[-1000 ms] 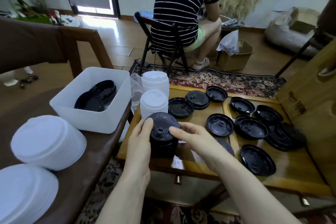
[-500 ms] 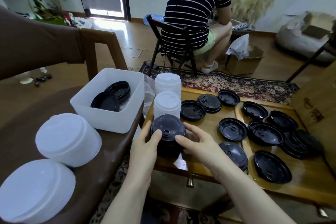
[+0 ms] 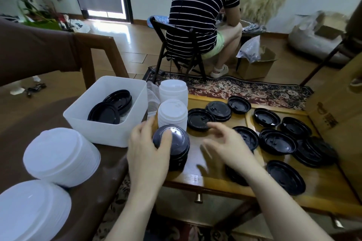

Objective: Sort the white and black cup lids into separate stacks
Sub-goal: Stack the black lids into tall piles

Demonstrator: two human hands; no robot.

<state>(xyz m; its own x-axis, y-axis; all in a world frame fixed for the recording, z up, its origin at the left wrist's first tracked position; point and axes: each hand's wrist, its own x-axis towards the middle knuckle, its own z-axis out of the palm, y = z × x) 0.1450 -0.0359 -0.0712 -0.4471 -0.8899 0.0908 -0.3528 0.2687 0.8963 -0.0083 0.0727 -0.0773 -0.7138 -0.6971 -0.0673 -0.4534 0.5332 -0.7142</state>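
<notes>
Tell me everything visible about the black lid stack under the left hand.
The black lid stack is a short upright column of glossy, plastic-looking black lids, dome side up; the top lid carries raised lettering around its rim. It stands near the front left of the wooden tray table, just in front of a white lid stack. The left hand holds it, thumb on top.

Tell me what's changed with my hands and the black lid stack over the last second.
The right hand has let go of the black lid stack and moved off to the right, fingers now loosely spread above the wooden table. The left hand stays on the stack, thumb resting on its top lid. The two white lid stacks behind it and the loose black lids have not moved.
</notes>
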